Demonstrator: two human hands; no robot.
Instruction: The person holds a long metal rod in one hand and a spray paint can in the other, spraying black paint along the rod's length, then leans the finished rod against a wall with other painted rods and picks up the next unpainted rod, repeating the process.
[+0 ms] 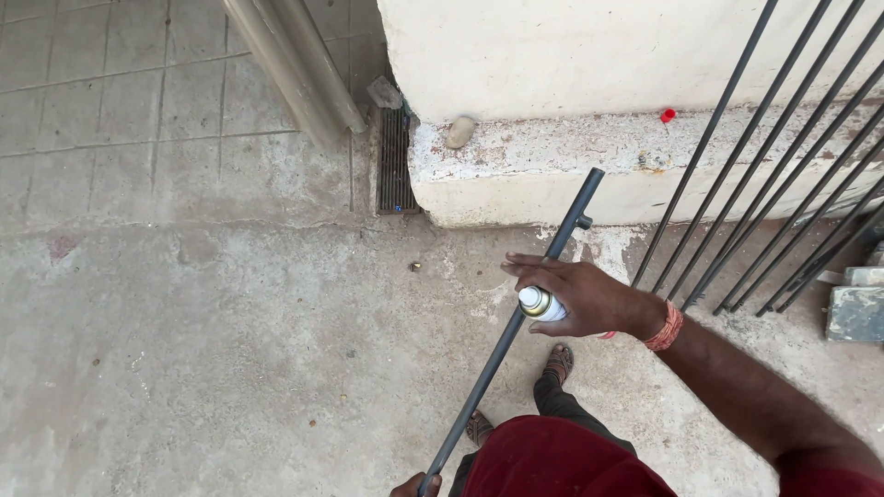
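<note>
1. Maroon garment (pixel 552 460) fills the bottom centre, closest to the lens; two sandalled feet (pixel 558 362) show just beyond it on the concrete floor (pixel 230 368).
2. Left hand (pixel 414 484) sits at the bottom edge, wrapped round the lower end of a dark grey metal bar (pixel 516 322). Only the knuckles show, but the grip is closed on the bar.
3. Bar runs diagonally from that hand up and right. Its top end sits in front of the stone ledge (pixel 516 166); a small stub sticks out of the bar near the top.
4. Right hand (pixel 580 296) holds a spray can (pixel 539 304): fingers curled round the can body, index finger stretched out above it. Can has a white top with a gold rim.
5. Can sits just beside the bar at about mid-length, nozzle end toward it. Contact between can and bar: cannot tell.
6. Right wrist carries a red-orange thread band (pixel 667 327).
7. Black railing bars (pixel 764 166) lean across the upper right, over the ledge and the pale wall above it.
8. On the ledge: a small stone (pixel 459 131) and a small red cap (pixel 668 115), well apart.
9. Drain grate (pixel 394 161) sits left of the ledge, with a pale pipe (pixel 299 64) slanting down beside it.
10. Grey block (pixel 856 308) lies at the right edge.
</note>
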